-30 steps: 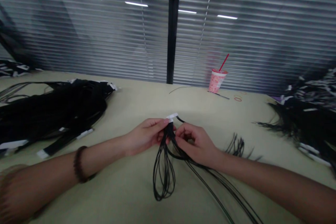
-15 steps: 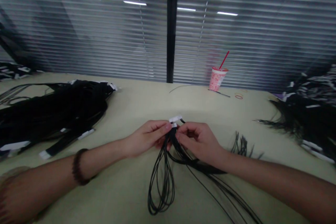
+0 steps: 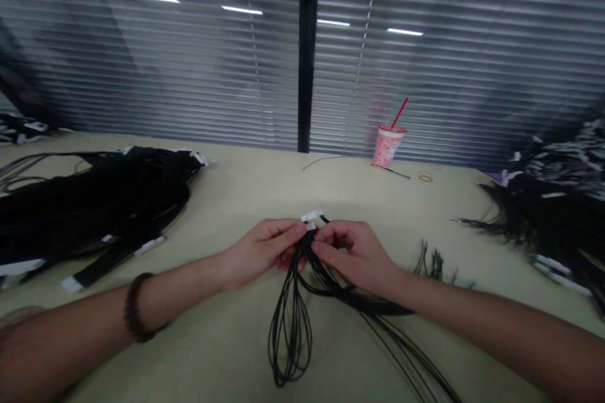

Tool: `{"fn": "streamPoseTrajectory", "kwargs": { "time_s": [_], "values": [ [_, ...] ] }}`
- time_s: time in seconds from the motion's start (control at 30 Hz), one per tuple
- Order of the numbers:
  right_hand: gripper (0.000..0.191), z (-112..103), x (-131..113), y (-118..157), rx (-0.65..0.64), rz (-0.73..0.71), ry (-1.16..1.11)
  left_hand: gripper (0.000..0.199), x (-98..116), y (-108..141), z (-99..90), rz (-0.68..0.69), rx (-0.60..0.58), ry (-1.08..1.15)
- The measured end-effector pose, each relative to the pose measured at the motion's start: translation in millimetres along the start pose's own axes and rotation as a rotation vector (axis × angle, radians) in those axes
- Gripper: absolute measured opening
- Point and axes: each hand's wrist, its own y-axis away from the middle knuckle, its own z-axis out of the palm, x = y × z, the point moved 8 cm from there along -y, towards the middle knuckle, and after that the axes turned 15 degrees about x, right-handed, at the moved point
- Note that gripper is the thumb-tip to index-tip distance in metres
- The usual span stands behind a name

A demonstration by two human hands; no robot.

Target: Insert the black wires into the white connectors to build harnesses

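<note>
Both forearms reach forward, left hand point(image 3: 265, 249) and right hand point(image 3: 352, 252) pinched, fingertips nearly meeting.

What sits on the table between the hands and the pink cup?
Head view: bare table between the hands (left hand, right hand), shut on the black wire bundle, and the pink cup. A thin dark stick lies beside the cup.
</note>
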Motion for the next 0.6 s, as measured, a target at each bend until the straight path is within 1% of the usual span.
{"fn": "streamPoseTrajectory", "kwargs": {
  "time_s": [0.13, 0.27, 0.37, 0.5, 0.6],
  "values": [
    [0.011, -1, 3, -3, -0.011, 0.004, 0.005, 0.028, -3, -3, 0.3, -0.015, 0.011, 0.075],
    [0.010, -1, 7, -4, -0.007, -0.001, 0.027, 0.025, -1, -4, 3.4, -0.035, 0.005, 0.127],
    [0.012, 2, 9, -4, -0.037, 0.011, 0.043, 0.023, 1, -3, 4.9, -0.071, 0.006, 0.158],
    [0.013, 7, 2, -6, -0.075, -0.020, 0.077, 0.024, 5, -4, 2.7, -0.076, 0.027, 0.170],
    [0.013, 8, -4, -11, -0.087, -0.084, 0.164, 0.024, 4, -5, 1.3, -0.062, 0.029, 0.190]
  ]
}}
